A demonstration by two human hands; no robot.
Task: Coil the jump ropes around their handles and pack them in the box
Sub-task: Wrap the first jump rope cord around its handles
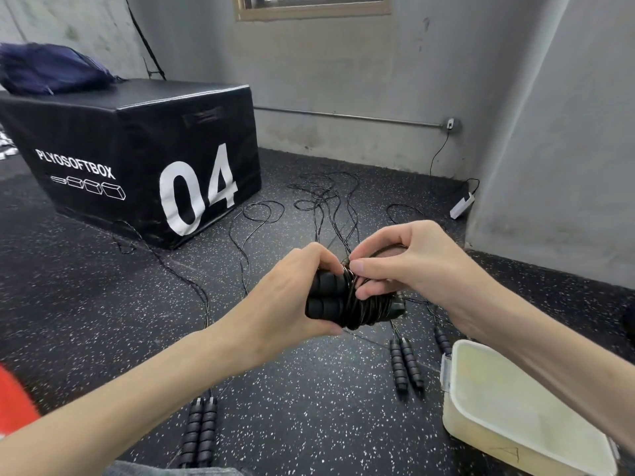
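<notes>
Upper left of frame: black padded plyo box (137, 156), white print "PLYOSOFTBOX" and "04" on its sides. Dark blue bag (51, 68) slumped on the box's top, far left corner. Floor: black rubber floor (309, 424) with white flecks. Top centre: window (311, 5) with tan frame, only lower edge visible. Grey wall (343, 70) behind; metal pipe (347, 115) runs horizontally along it. Right, at wall base: white power strip (462, 205) on floor, its black cable (438, 151) rising to wall outlet (452, 124).

Grey walls (343, 63); window (311, 5) top centre. Black speckled floor (86, 304). Black plyo box (137, 159), marked "04", blue bag (51, 68) on top. Wall pipe (343, 115); white power strip (462, 205) in corner.
</notes>
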